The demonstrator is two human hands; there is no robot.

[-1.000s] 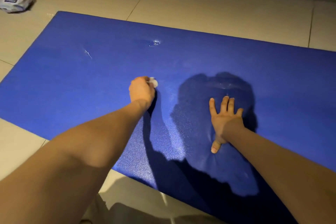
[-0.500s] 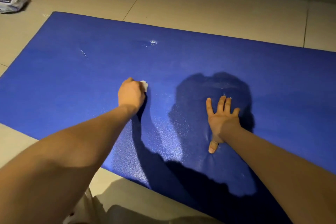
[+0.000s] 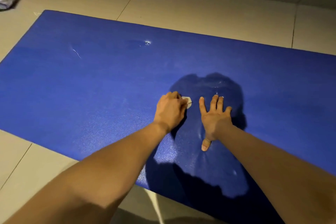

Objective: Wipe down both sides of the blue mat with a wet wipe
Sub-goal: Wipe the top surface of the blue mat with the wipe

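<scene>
While the blue mat (image 3: 91, 87) lies flat on the tiled floor (image 3: 200, 9), the left hand (image 3: 170, 110) grips a bunched white wet wipe (image 3: 188, 101) against the mat surface. The right hand (image 3: 214, 118) presses flat just beside it, fingers spread. A wipe packet (image 3: 7, 0) lies well apart at far left.

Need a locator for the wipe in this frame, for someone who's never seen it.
Start at the blue mat spread on the tiled floor. Near its middle the left hand grips a small white wad, the wipe, which pokes out toward the flat right hand. Unlike the white marks farther up the mat, it is bunched and held in a hand.
</scene>
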